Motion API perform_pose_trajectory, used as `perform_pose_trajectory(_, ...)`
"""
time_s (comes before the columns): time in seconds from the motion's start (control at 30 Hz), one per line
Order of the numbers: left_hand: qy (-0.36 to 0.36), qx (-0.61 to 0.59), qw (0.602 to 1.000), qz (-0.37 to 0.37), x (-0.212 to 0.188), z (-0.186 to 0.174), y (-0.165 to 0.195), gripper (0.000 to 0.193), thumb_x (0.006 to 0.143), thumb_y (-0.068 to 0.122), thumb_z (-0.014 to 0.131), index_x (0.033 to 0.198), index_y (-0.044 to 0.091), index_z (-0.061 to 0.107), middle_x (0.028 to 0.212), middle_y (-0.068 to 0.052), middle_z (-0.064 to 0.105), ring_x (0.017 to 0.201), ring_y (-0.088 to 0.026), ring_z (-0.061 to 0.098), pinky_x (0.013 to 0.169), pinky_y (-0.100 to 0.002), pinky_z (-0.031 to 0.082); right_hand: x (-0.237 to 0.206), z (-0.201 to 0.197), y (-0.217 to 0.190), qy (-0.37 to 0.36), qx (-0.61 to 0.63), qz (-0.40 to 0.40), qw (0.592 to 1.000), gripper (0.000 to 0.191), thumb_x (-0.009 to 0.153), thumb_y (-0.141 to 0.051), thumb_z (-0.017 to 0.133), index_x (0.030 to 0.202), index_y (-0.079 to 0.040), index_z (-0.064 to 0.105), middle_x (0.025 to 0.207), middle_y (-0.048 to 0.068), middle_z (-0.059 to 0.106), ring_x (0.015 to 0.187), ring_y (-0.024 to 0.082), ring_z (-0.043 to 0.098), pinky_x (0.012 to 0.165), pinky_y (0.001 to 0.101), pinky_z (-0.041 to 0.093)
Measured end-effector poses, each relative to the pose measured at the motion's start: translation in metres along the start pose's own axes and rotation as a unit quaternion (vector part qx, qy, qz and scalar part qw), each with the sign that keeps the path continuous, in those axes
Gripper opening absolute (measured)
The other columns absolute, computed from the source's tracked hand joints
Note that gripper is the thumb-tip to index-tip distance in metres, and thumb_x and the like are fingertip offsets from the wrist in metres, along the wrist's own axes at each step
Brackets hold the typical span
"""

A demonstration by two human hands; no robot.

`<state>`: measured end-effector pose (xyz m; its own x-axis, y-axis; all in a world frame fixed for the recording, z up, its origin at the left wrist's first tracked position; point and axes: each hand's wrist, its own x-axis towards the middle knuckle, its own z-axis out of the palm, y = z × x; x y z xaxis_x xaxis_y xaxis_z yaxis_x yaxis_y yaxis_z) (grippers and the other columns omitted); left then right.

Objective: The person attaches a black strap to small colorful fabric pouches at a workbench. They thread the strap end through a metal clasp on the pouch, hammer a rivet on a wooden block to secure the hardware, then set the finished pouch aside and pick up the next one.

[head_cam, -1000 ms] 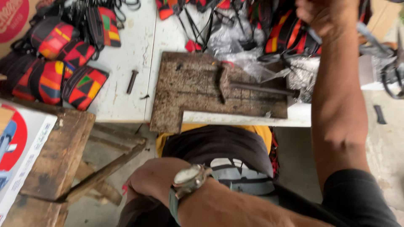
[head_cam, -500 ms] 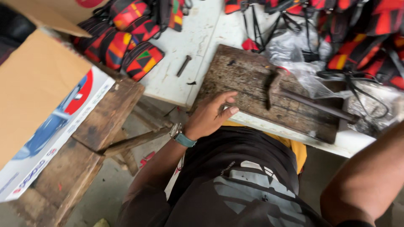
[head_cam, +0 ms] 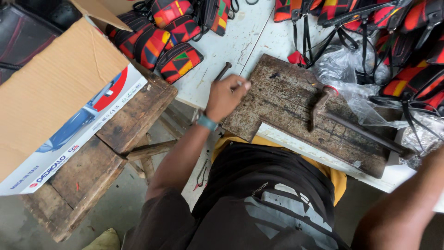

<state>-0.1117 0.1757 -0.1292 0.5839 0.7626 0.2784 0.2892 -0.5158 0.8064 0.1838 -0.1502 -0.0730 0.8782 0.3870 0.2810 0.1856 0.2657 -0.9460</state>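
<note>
My left hand point(head_cam: 225, 96) reaches over the white table point(head_cam: 221, 46) at the left corner of a worn dark wooden board point(head_cam: 282, 99). Its fingers are curled over the near end of a short dark metal punch point(head_cam: 224, 71), and the rest of the rod sticks out beyond the knuckles. A watch point(head_cam: 206, 122) sits on that wrist. A rusty hammer point(head_cam: 323, 104) lies on the board, its long handle running right. Only my right forearm point(head_cam: 402, 203) shows at the lower right; the hand itself is out of frame.
Colourful patterned pouches point(head_cam: 172, 44) with black straps are piled along the back of the table. A crumpled clear plastic bag point(head_cam: 344, 76) lies behind the hammer. A large cardboard box point(head_cam: 60, 92) rests on a rough wooden bench point(head_cam: 132, 115) at the left.
My left hand has left the board's near edge and moved up to the metal punch on the white table. The view has swung a little to the left.
</note>
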Motion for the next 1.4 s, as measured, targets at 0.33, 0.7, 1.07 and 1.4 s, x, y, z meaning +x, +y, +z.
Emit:
perform_pose_trajectory(0.33,0.089,-0.016,0.994,0.060,0.178,0.079,-0.024,0.018,0.085,0.019,0.079,0.096,0.007,0.070,0.088,-0.008,0.080,0.083,-0.023,0.079,0.073,-0.034,0.061,-0.076,0.102,-0.126,-0.507,0.087,-0.246,0.821,0.012,0.099,0.000,0.071,0.109,-0.001,0.064,0.103,0.011,0.072,0.091,0.021,0.071,0.082,0.0325,0.058)
perform_pose_trajectory(0.7,0.198,0.083,0.975,0.056,0.327,0.053,-0.018,0.013,0.083,0.017,0.078,0.089,0.009,0.071,0.085,-0.014,0.076,0.081,-0.034,0.074,0.073,-0.043,0.060,0.007,0.153,-0.085,-0.309,0.011,-0.146,0.940,0.034,0.091,0.010,0.071,0.124,0.002,0.067,0.113,0.013,0.074,0.096,0.020,0.075,0.087,0.0288,0.062)
perform_pose_trajectory(1.07,0.040,0.346,0.935,-0.063,0.441,0.011,-0.042,0.087,0.082,0.050,0.073,0.155,0.019,0.035,0.138,-0.038,0.045,0.113,-0.054,0.060,0.083,-0.051,0.054,0.079,0.238,-0.006,-0.269,-0.280,-0.154,0.908,0.058,0.087,0.006,0.073,0.141,-0.001,0.054,0.120,0.015,0.070,0.095,0.018,0.075,0.085,0.0285,0.059)
perform_pose_trajectory(1.4,-0.130,0.330,0.927,0.118,0.412,0.054,-0.038,0.021,0.074,0.002,0.067,0.095,0.007,0.069,0.099,-0.028,0.068,0.090,-0.046,0.067,0.074,-0.049,0.056,0.055,0.190,0.005,-0.218,-0.322,-0.126,0.913,0.052,0.089,0.005,0.073,0.138,0.000,0.058,0.117,0.013,0.072,0.094,0.016,0.074,0.084,0.0282,0.057)
